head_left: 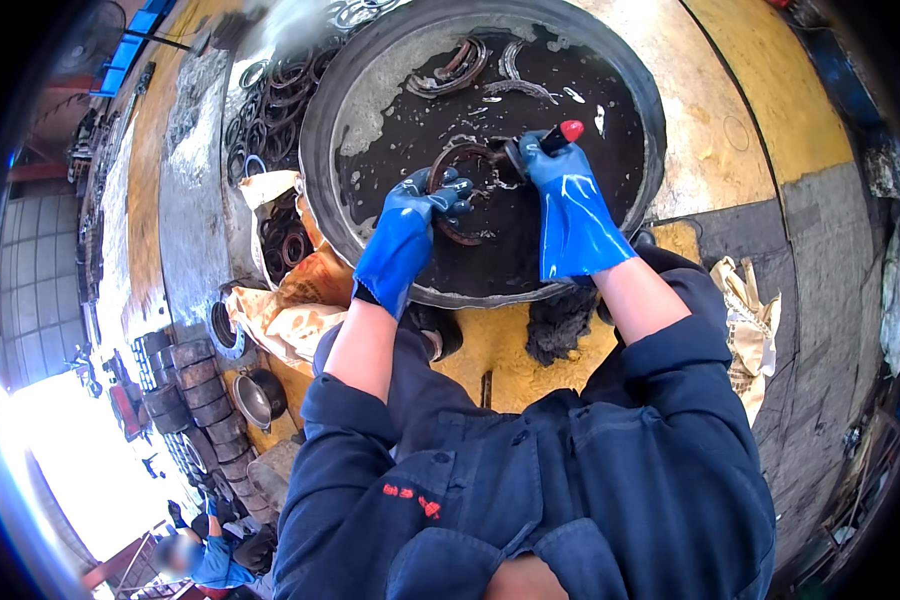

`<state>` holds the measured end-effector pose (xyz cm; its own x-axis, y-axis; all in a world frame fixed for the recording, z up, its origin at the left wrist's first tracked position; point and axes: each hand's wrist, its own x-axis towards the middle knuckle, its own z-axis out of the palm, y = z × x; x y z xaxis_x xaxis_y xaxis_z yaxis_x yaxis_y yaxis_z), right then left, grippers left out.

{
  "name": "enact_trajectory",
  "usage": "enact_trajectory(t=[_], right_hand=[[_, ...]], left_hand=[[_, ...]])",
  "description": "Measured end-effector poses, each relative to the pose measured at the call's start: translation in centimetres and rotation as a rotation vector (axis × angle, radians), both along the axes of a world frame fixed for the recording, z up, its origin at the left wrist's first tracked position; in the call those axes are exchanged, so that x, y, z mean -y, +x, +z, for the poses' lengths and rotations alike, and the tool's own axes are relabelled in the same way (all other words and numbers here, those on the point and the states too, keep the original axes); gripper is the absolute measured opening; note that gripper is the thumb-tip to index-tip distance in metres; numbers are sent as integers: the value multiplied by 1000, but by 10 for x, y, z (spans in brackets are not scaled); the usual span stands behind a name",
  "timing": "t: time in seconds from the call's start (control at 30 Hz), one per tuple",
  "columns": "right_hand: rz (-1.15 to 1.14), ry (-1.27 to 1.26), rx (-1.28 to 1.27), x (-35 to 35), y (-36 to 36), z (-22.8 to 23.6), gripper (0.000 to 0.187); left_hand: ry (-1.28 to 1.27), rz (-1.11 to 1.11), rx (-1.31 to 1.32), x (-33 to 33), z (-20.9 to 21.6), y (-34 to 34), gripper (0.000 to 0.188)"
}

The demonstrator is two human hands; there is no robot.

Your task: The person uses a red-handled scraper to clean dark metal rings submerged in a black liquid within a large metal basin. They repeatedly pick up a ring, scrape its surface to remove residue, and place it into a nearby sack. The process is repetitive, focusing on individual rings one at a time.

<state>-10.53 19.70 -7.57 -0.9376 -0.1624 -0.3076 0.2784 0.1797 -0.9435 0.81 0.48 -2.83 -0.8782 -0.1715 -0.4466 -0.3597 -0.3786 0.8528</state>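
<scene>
Both my hands wear blue rubber gloves and work over a large round basin (652, 120) of dark liquid. My left hand (407, 222) is closed around the left side of a brownish metal ring (444, 166), held just above the liquid. In my right hand (564, 182) is a tool with a dark handle and a red end (571, 130). Its dark working end meets the ring's right side; its exact kind is hidden by my glove. Farther back in the basin lie several wet rings (452, 72) and curved pieces (515, 84), partly under the liquid.
Left of the basin, several dark rings (285, 100) are heaped on the floor beside an open sack (300, 290) of rings. A metal bowl (260, 398) sits near stacked dark cylinders (205, 385). Crumpled paper (748, 325) lies at right. Another person (215, 560) is far lower left.
</scene>
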Motion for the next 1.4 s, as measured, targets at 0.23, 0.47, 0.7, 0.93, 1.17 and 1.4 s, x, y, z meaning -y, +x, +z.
enact_trajectory(t=[0.23,0.47,0.7,0.93,1.17,1.4], right_hand=[[156,-405,-158,21,30,44,27],[122,-531,-94,26,13,25,26],[-119,-17,103,6,-6,-44,36],[-237,-471,735,44,-8,-7,28],[350,-170,178,20,57,40,30],[602,315,179,-7,75,49,34]], left_hand=[[-24,-1,-110,9,-11,2,30],[-112,-105,-109,1,6,3,30],[8,55,2,-5,-3,0,31],[275,35,171,10,-36,-4,24],[290,86,173,31,-59,-2,26],[271,97,368,22,-64,-15,25]])
